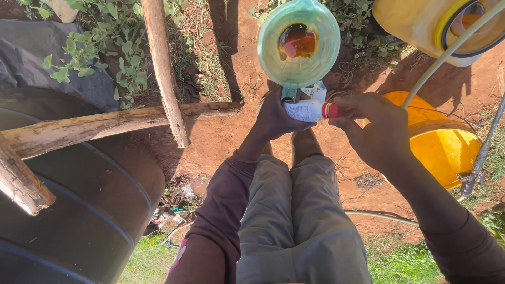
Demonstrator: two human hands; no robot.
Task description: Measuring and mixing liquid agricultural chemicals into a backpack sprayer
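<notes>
Lying crosswise between the two hands, the small white bottle is pointing its long axis left to right, its red cap toward the right hand and its base buried in the left hand. The left hand is wrapping the bottle's body, fingers curled firmly round it, and is also pinching the handle of a pale green measuring cup that is sitting just beyond the bottle, a little amber liquid showing in its bottom. The right hand is closing thumb and fingertips on the cap — gripping it, not the body — so the cap end is the nearer one for that hand. Both hands are hanging above bare red soil, over the person's knees. A yellow sprayer tank is standing just right of the right hand — touching or not, I cannot tell.
</notes>
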